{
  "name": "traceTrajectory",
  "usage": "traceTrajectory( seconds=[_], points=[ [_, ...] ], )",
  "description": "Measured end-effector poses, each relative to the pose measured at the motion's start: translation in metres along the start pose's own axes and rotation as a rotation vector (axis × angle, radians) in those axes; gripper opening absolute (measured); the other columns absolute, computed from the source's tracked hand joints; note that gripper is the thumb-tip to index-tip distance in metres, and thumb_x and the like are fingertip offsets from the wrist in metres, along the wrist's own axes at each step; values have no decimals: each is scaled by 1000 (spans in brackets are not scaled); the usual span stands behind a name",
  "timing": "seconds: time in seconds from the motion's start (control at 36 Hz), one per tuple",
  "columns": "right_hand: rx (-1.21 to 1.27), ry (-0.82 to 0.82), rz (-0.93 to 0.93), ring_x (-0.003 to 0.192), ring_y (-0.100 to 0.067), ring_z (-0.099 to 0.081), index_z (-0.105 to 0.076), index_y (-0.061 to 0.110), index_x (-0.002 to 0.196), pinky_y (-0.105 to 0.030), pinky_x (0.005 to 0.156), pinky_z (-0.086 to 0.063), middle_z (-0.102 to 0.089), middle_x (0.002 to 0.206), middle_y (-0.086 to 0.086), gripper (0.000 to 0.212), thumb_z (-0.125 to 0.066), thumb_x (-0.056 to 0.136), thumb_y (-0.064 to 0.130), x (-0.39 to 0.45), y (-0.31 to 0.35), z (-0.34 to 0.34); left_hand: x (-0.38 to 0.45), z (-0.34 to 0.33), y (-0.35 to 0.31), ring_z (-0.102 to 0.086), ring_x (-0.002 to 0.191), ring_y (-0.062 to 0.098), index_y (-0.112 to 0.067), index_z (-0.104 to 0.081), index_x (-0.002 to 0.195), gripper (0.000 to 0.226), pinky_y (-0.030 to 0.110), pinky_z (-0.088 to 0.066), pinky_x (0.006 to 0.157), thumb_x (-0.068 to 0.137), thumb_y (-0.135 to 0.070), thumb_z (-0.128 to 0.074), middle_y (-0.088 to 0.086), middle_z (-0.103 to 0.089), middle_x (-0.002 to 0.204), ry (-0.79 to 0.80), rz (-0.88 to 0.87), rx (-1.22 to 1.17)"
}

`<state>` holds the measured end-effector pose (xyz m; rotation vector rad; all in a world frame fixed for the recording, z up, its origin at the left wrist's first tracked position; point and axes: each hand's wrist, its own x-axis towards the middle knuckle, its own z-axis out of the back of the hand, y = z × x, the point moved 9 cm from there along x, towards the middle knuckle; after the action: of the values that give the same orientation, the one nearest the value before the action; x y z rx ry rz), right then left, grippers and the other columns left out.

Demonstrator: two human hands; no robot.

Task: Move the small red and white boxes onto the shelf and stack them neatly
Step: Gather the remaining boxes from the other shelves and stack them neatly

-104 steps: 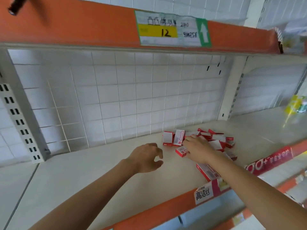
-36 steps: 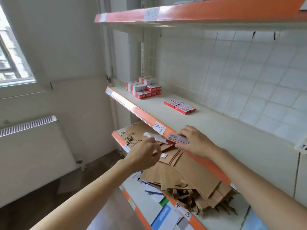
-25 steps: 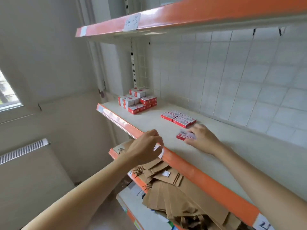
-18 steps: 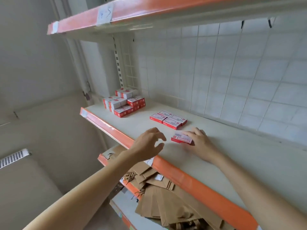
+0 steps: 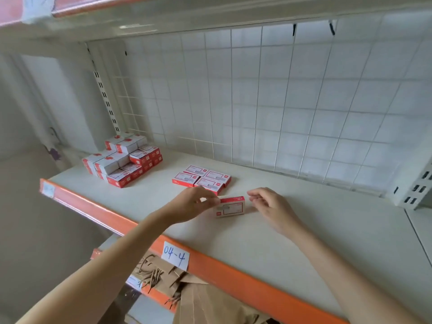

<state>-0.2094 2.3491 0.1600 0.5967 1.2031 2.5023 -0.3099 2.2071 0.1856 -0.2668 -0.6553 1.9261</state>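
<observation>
Bare shelf [image 5: 292, 242] lies right of the flat boxes [image 5: 202, 180].

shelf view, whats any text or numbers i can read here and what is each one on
"04-4": handwritten on the white label stuck to the shelf's orange front edge.
Label at the edge's left end: too blurred.
Tape on the upper shelf: unreadable.
Print on the red and white boxes: too small.

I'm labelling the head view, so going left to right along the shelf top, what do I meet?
Stacked boxes → flat group of four boxes → left hand → single box → right hand.
</observation>
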Motion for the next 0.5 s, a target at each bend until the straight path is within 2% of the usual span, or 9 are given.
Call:
traceTrajectory(
  seconds=[0.06,0.11,0.19,0.28,0.33,0.42,0.5],
  points=[
    [-23,-11,9,99,-15,-59,-64,8,109,-13,84,-42,-59,103,0,21,-52,93,7,0,0,-1,3,3,8,-59,77,19,-16,-71,88,28,31,-46,71,93,-36,-52,2,-68,85,26,35,-28],
    [-53,-24,26,96,-13,-58,-65,8,108,-5,78,-38,-58,100,2,20,-53,92,7,0,1,-1,4,2,14,-56,71,12,-21,-67,87,18,23,-44,67,94,-31,-53,-5,-64,77,31,49,-55],
    [-71,-30,49,95,-12,-58,-65,8,107,-8,80,-39,-59,99,0,19,-53,92,8,0,3,-1,5,-1,20,-52,70,8,-17,-65,107,17,12,-38,63,94,-23,-57,-6,-59,81,29,56,-7],
    [-74,-30,51,95,-13,-59,-65,9,106,-17,84,-43,-60,101,-2,18,-54,92,8,0,3,-2,4,-1,17,-51,72,9,-16,-64,111,28,12,-39,64,88,-32,-64,-5,-57,85,30,21,28],
    [-82,-27,48,93,-14,-61,-65,10,106,-15,83,-43,-59,100,0,18,-54,92,8,0,3,-2,4,-3,13,-49,75,8,-16,-62,113,39,13,-39,65,81,-38,-70,-5,-55,90,44,-24,88],
    [-122,18,50,90,-7,-58,-64,13,106,-7,78,-40,-54,97,7,18,-54,91,8,2,4,-7,4,-3,10,-46,77,10,-16,-59,111,44,13,-37,64,77,-42,-73,-6,-50,94,39,-51,150],
    [-186,58,47,86,-2,-53,-61,17,101,-5,75,-37,-51,96,7,15,-57,89,9,6,7,-12,5,-1,16,-46,76,14,-16,-55,97,43,23,-39,65,75,-47,-73,-6,-48,89,24,0,172]
  ],
)
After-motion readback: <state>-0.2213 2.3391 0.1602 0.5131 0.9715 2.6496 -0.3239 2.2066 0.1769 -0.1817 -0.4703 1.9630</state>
